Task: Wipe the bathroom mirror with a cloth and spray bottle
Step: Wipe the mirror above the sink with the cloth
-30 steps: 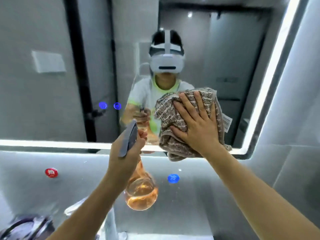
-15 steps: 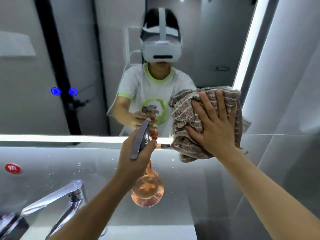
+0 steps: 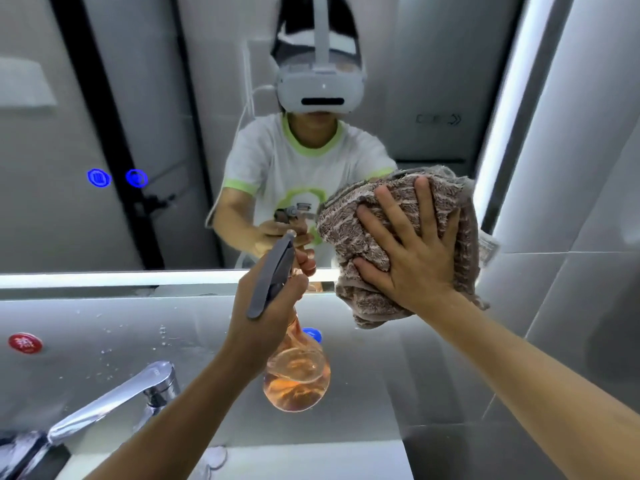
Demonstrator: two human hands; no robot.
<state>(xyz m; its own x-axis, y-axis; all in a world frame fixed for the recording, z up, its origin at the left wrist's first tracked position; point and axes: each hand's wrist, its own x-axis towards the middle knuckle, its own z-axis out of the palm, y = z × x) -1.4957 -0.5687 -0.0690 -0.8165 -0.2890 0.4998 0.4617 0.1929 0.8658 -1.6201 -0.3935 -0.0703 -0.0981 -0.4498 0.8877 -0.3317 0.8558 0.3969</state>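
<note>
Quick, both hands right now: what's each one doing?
Left hand: closed around the spray bottle.
Right hand: open, flat, pressing the cloth against the mirror.

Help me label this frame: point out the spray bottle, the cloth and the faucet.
spray bottle [image 3: 296,379]: head view, its round amber belly.
cloth [image 3: 349,233]: head view, upper left fold.
faucet [image 3: 114,400]: head view, middle of the chrome spout.

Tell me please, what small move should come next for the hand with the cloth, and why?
Probably slide the right hand leftward along the mirror: it presses the brown cloth flat at the lower right corner, while the left hand holds the spray bottle clear.
</note>
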